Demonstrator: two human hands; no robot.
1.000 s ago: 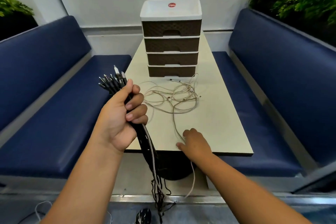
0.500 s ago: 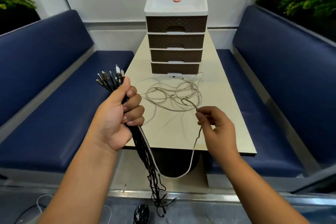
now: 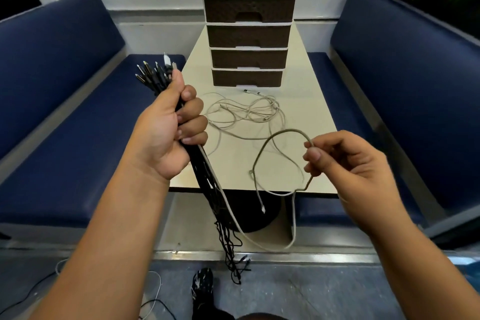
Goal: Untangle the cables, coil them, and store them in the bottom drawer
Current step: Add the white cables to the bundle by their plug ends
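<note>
Right hand fingers pinch the beige cable; left hand clenches the black cable bundle. Beige tangle lies on counter before the bottom drawer. Feed slowly, avoid tightening knots.

Bare forearms, no sleeves; black patterned shoe on foot

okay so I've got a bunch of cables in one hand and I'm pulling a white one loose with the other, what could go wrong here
The white cable pinched by the right hand seems to run back into the loose tangle on the table; pulling could tighten knots or drag the pile off the edge.

The black bundle gripped by the left hand hangs to the floor near a shoe, where the ends might get stepped on.
</note>
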